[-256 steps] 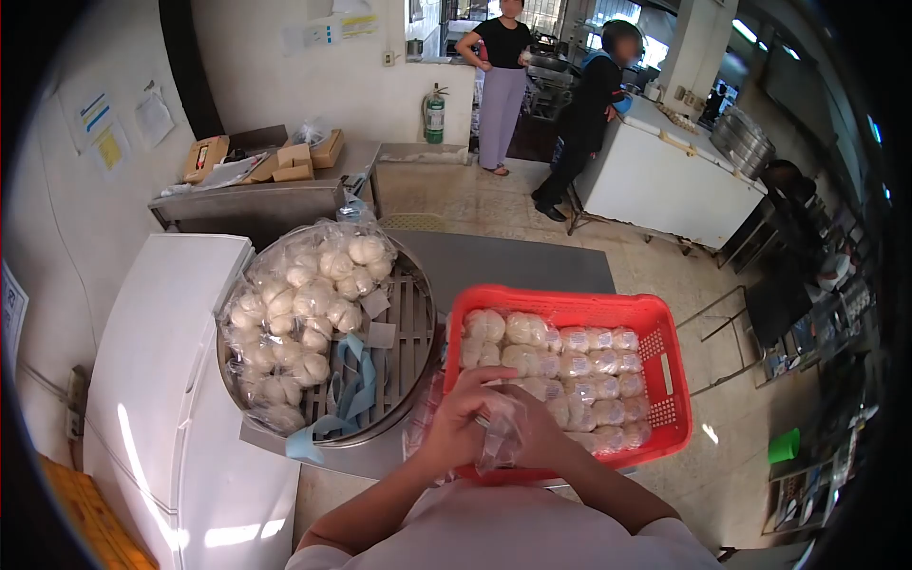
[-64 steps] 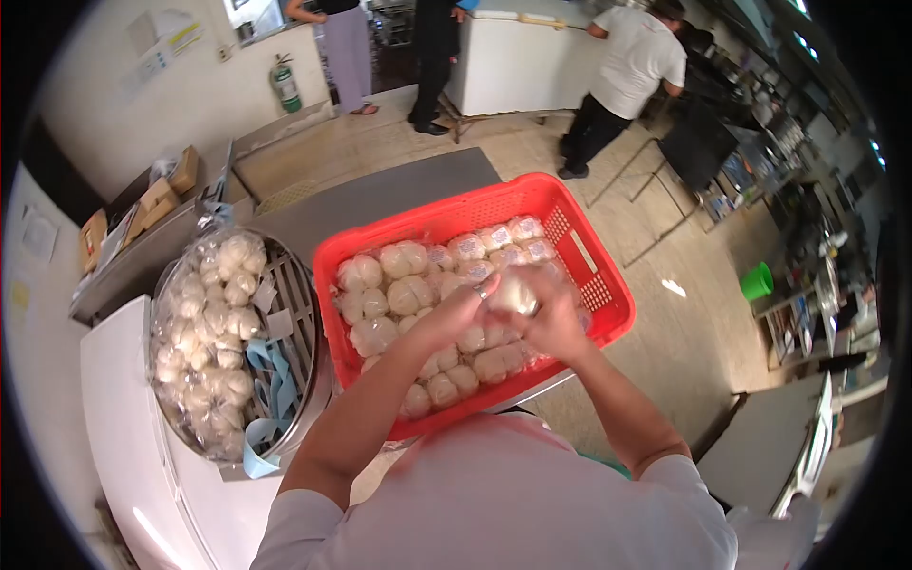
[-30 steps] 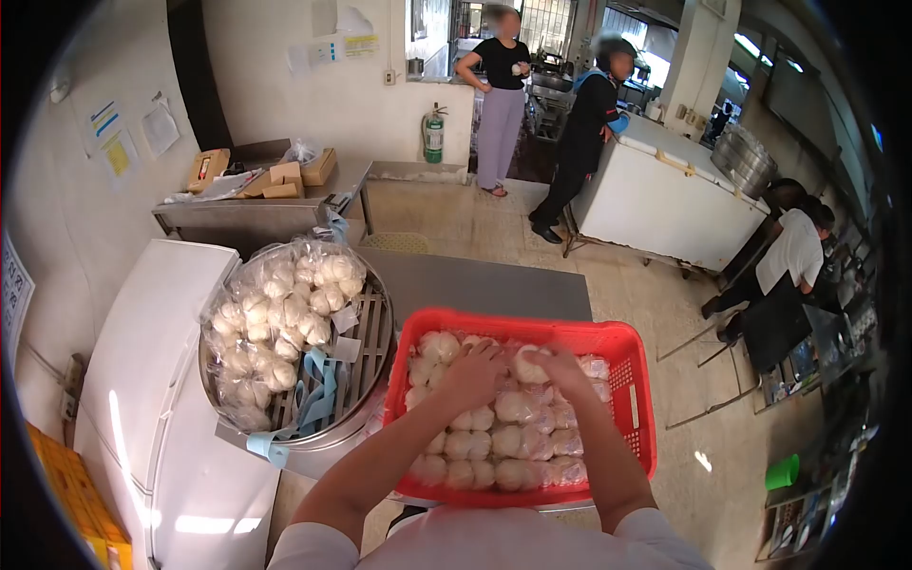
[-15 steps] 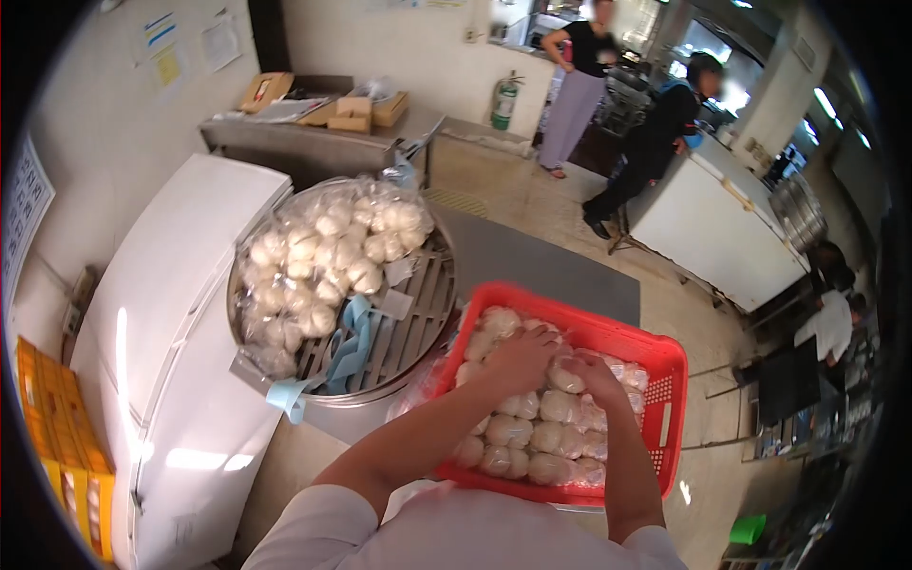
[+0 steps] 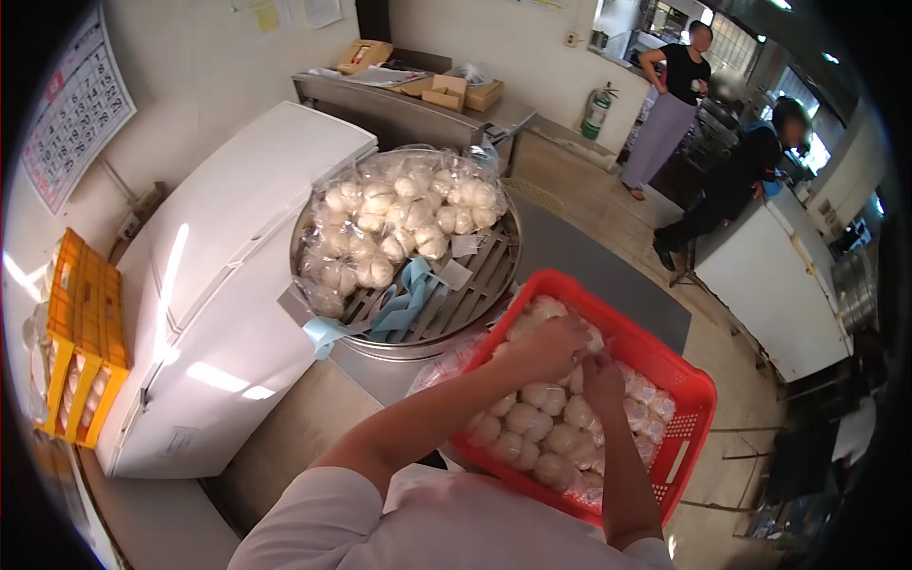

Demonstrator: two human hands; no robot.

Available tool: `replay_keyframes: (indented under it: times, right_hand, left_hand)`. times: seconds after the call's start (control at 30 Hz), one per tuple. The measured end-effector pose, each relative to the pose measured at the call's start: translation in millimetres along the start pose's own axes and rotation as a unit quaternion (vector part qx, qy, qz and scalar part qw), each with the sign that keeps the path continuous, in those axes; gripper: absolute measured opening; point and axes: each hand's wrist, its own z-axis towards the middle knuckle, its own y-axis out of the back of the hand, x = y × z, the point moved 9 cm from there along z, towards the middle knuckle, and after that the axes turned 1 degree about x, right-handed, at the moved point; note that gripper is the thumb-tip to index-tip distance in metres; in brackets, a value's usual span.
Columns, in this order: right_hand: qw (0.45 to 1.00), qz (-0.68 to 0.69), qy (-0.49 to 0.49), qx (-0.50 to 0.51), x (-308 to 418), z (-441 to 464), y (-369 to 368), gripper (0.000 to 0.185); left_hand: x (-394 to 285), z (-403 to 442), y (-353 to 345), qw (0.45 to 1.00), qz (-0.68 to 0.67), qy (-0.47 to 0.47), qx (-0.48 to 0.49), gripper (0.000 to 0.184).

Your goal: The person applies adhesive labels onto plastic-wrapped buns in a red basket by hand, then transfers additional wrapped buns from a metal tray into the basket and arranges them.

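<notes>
A red plastic crate (image 5: 698, 408) holds rows of white buns (image 5: 527, 421) wrapped in clear plastic. Over the crate's far part, my left hand (image 5: 556, 344) rests on the buns with its fingers curled down; what lies beneath them is hidden. Close beside it on the right, my right hand (image 5: 601, 382) has its fingers bent together at a wrapped bun, and its grip is not clear. Left of the crate stands a round metal steamer tray (image 5: 475, 309) with bagged white buns (image 5: 408, 214) and a light blue ribbon (image 5: 408, 304) on its slats.
A white freezer (image 5: 228, 275) stands at the left, with orange crates (image 5: 90, 332) beyond it. Cardboard boxes (image 5: 446, 92) lie on a metal table behind. Two people stand at the back right by a white chest (image 5: 774, 275). The grey table (image 5: 608, 271) extends behind the red crate.
The view has swung left, bringing the calendar and orange crates further in. My hands have come from holding a bun above the crate down among the buns, and now sit closer together.
</notes>
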Motion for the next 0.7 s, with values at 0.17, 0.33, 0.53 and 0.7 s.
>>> replay_keyframes:
  times: [0.17,0.33,0.53,0.7]
  right_hand:
    - [0.989,-0.143,0.012,-0.035,26,-30,-9,0.078]
    - [0.986,-0.162,-0.026,0.007,48,-47,-14,0.089]
    - [0.981,-0.141,-0.133,-0.017,51,-47,-18,0.093]
    - [0.969,-0.141,-0.072,-0.190,53,-52,-13,0.084]
  left_hand:
    - [26,-43,126,0.969,-0.037,0.124,-0.211,0.033]
    - [192,-93,210,0.908,0.149,0.247,-0.304,0.080]
    - [352,-96,248,0.914,0.222,0.299,-0.161,0.069]
    - [350,-89,270,0.950,0.065,0.167,-0.256,0.013]
